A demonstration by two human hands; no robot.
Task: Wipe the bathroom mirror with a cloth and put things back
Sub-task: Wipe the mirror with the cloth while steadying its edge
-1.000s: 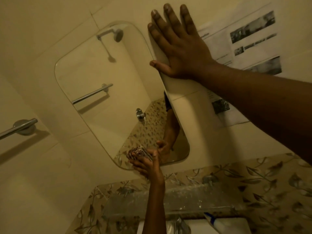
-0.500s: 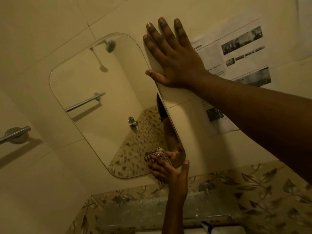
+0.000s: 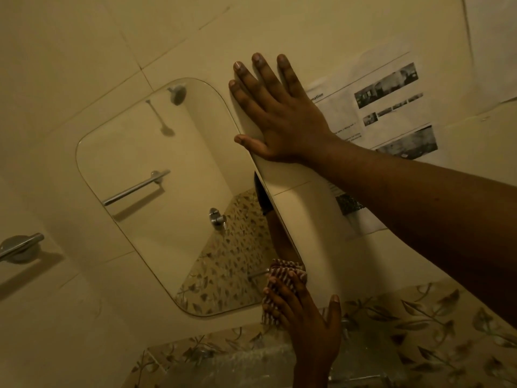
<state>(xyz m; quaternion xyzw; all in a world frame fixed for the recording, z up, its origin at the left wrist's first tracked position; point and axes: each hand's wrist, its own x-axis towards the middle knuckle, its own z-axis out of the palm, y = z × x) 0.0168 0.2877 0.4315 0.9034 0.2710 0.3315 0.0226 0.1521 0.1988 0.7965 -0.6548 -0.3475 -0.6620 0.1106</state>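
Mirror (image 3: pixel 156 191) hangs on the tiled wall (image 3: pixel 70 65); left hand (image 3: pixel 305 317) presses a striped cloth (image 3: pixel 282 273) on its near right corner, right hand (image 3: pixel 279 116) flat, fingers spread

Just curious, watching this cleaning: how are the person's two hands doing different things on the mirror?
The right hand lies flat and empty, fingers spread, at the mirror's upper right edge; the left hand presses a striped cloth against the mirror's lower right corner. The right hand sits high with its arm entering from the right; the left hand is low, reaching up from below. Both touch the mirror's right side, fingers pointing up.
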